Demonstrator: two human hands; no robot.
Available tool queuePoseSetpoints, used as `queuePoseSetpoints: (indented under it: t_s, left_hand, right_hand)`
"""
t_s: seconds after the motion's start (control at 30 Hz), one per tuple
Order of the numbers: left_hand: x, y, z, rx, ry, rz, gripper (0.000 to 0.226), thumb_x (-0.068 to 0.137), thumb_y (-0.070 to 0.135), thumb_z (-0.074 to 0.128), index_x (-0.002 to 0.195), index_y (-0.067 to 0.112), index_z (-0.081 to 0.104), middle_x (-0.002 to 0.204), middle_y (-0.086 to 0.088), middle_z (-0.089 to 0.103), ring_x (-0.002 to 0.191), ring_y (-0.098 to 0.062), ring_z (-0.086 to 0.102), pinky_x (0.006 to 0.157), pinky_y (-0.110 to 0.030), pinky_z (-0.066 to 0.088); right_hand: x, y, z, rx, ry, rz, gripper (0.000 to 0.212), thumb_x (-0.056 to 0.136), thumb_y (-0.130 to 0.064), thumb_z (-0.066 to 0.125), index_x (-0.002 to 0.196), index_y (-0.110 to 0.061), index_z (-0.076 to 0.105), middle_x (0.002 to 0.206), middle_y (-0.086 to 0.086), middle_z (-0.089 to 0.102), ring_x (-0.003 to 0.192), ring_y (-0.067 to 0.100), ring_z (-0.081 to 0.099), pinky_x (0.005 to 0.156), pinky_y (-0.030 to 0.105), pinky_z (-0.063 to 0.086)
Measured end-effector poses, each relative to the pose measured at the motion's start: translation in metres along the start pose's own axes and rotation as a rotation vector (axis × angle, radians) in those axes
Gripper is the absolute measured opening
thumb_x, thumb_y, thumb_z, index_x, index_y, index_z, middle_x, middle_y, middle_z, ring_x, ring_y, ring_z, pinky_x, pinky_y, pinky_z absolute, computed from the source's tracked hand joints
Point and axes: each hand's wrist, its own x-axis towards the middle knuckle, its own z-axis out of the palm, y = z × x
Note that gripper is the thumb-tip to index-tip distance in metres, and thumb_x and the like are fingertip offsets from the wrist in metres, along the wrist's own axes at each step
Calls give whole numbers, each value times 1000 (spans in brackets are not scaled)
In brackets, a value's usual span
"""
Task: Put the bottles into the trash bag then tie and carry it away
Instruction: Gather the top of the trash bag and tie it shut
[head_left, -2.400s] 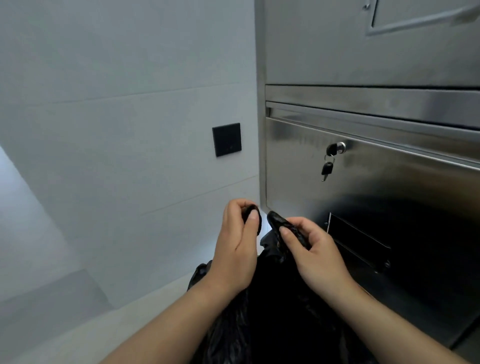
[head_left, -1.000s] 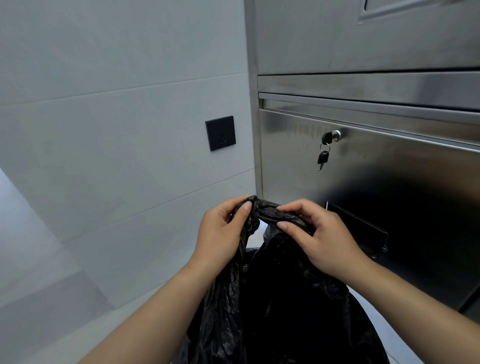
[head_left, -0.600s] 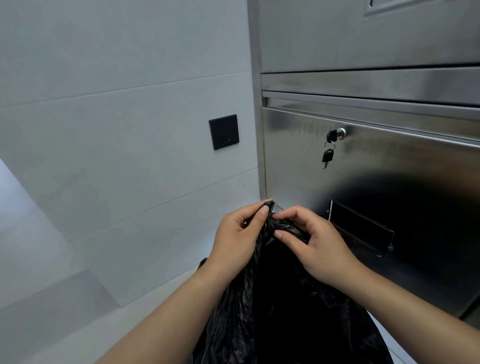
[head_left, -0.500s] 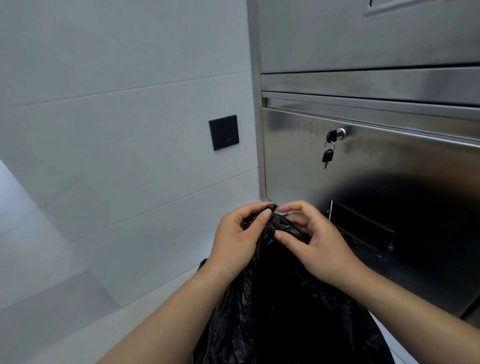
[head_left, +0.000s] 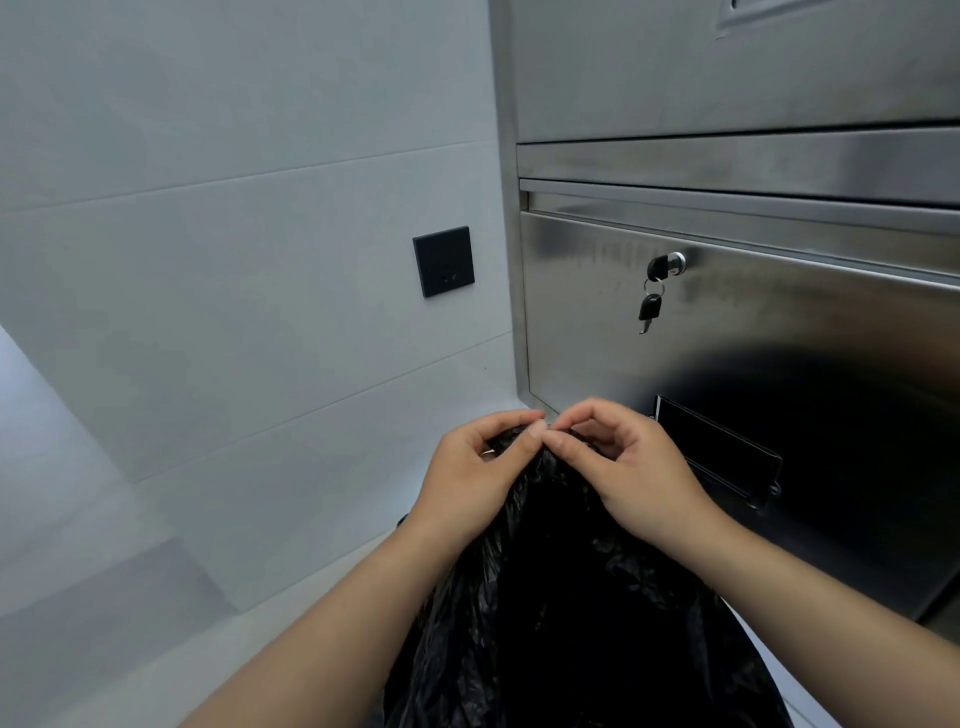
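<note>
- Two bare hands meet at the gathered mouth of a black trash bag (head_left: 561, 597), and we see their fingertips touching one another just above it.
- The left hand (head_left: 478, 467) has its thumb and forefinger pressed together on a bunch of the black film at the top of the bag, with the other fingers curled beneath.
- The right hand (head_left: 623, 467) pinches the same gathered top from the other side, thumb and forefinger closed into a ring, the rest of the fingers bent inward.
- The bag hangs below both hands, crinkled and dark, filling the lower middle of the view between the two forearms; we cannot tell what lies inside it.
- Just behind the right hand stands a stainless steel cabinet (head_left: 779, 338), with a dark slot-shaped handle (head_left: 722, 452) low on its door.
- Higher on that door a key (head_left: 649, 309) dangles from a lock (head_left: 667, 265).
- To the left of the cabinet runs a pale tiled wall (head_left: 234, 260), bearing a square black wall plate (head_left: 443, 261).
</note>
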Motion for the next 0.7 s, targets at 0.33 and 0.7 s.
queuePoseSetpoints:
  t_s: [0.33, 0.7]
  left_hand:
    - [-5, 0, -8, 130, -54, 94, 15, 87, 18, 64, 89, 26, 75, 90, 8, 76, 88, -7, 70, 79, -19, 52]
    - [-12, -5, 7, 394, 82, 348, 25, 69, 32, 79, 92, 37, 69, 90, 21, 72, 80, 5, 66, 75, -16, 53]
  right_hand:
    - [8, 7, -6, -50, 121, 256, 19, 87, -37, 58, 78, -22, 53, 51, 4, 55, 45, 17, 45, 50, 26, 36]
    - [8, 5, -5, -105, 218, 213, 19, 77, -39, 69, 71, -23, 61, 57, 28, 55, 47, 20, 40, 53, 31, 34]
